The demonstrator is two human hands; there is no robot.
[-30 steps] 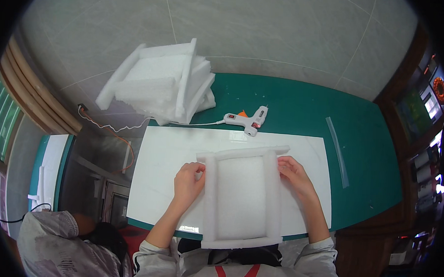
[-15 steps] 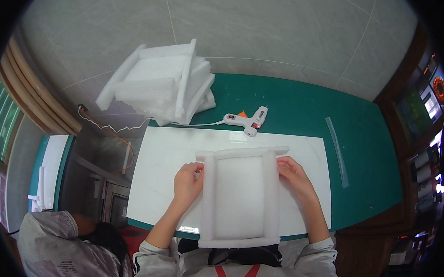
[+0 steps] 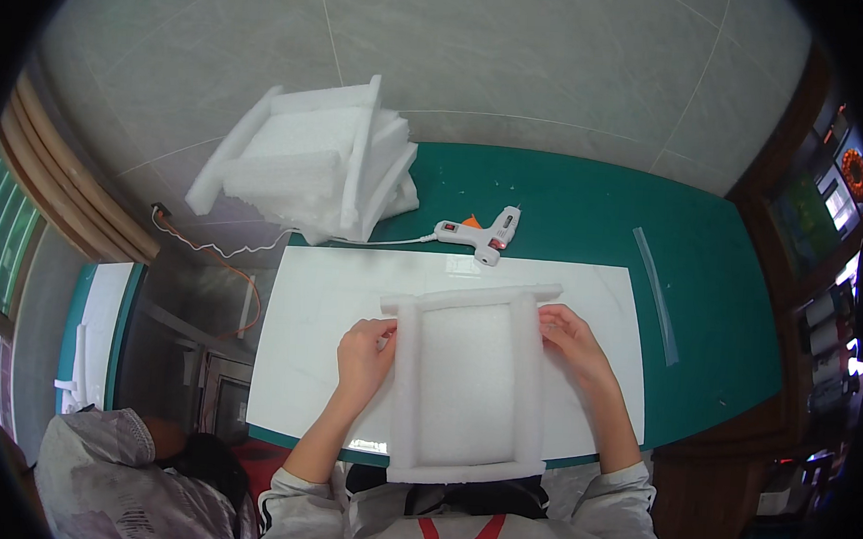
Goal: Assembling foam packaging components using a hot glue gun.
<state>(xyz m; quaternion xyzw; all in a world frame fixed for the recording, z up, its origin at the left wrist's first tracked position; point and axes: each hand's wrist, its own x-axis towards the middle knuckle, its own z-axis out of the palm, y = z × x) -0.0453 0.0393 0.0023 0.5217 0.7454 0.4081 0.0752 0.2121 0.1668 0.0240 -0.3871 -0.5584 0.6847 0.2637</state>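
Note:
A white foam tray [image 3: 465, 387] with raised foam strips along its four sides lies in front of me, its near end reaching over the table's front edge. My left hand [image 3: 365, 351] pinches its left strip near the far corner, fingertips against the outer side. At the opposite strip, my right hand [image 3: 573, 341] presses thumb and fingers to the outer edge, also near the far end. The far strip juts out past both side strips. Beyond it a white glue gun [image 3: 476, 235] with an orange trigger rests on its side.
Under the foam tray is a glossy white board [image 3: 324, 294] on a green table [image 3: 589, 199]. A pile of similar foam pieces [image 3: 311, 158] stands back left. A clear glue stick [image 3: 654, 294] lies at right. The gun's cord [image 3: 356, 240] runs left. A person [image 3: 133, 478] sits at lower left.
Almost nothing differs. Both hands stay at the sides of the foam tray, and the person at lower left has shifted very slightly.

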